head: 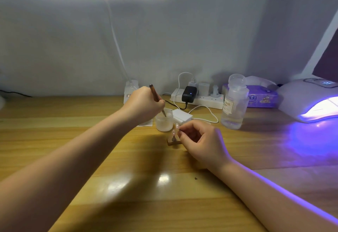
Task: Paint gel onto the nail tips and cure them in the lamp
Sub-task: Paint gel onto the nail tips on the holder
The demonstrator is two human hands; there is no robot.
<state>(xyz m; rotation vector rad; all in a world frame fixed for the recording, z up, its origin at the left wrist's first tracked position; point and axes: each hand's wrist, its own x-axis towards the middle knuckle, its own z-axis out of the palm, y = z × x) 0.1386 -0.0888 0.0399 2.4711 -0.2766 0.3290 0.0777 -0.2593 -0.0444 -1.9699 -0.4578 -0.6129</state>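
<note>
One view only, from my head camera, looking forward and down over a wooden desk.

My left hand is curled around a brown brush, gripping its handle like a pen. The brush slants down and to the right, and its bristle end sits inside a small frosted gel jar just beyond my knuckles. I judge this to be the loading step: gel is being picked up, not yet laid on.

My right hand is nearer me and to the right of the jar. Its thumb and forefinger are drawn close together, pinching at the pale pink nail tips, which stand upright on a small wooden holder. The fingertips touch the right side of the tips; the other fingers are loosely curled behind. The holder rests on the desk, just in front of the jar and well apart from the curing lamp.

That lamp sits at the far right edge, switched on, throwing violet light across the desk and along my right forearm. Its opening looks empty from here, though I cannot see fully inside.

Whether the tips already carry any gel is too small to tell. As I judge it, painting is at an early or middle point, and curing this set lies ahead.

Behind the jar are a power strip, a clear bottle and a tissue pack.
</note>
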